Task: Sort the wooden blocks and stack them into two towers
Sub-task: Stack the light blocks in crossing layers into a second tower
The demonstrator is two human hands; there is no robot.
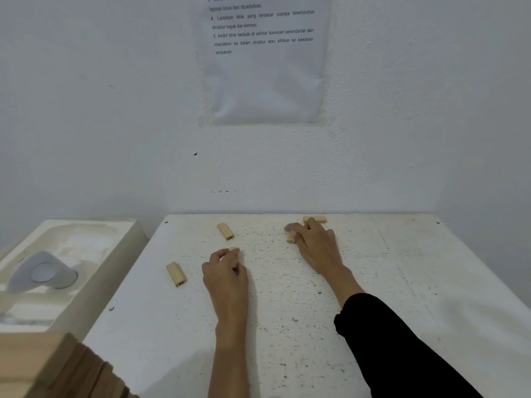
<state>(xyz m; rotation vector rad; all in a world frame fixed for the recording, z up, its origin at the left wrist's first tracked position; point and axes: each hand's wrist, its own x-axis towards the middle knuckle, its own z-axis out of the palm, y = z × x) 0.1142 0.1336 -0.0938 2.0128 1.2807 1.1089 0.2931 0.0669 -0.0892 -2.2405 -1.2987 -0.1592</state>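
Observation:
Light wooden blocks lie scattered on the white table. One block lies at the left, another farther back. My left hand is curled around a block whose end shows just past the fingers. My right hand reaches to the back, its fingers curled over a small block. A further block lies by the wall, just behind the right fingertips.
A stack of wooden blocks fills the near left corner, close to the camera. Left of the table stands a white basin with a grey-white object in it. A printed sheet hangs on the wall behind.

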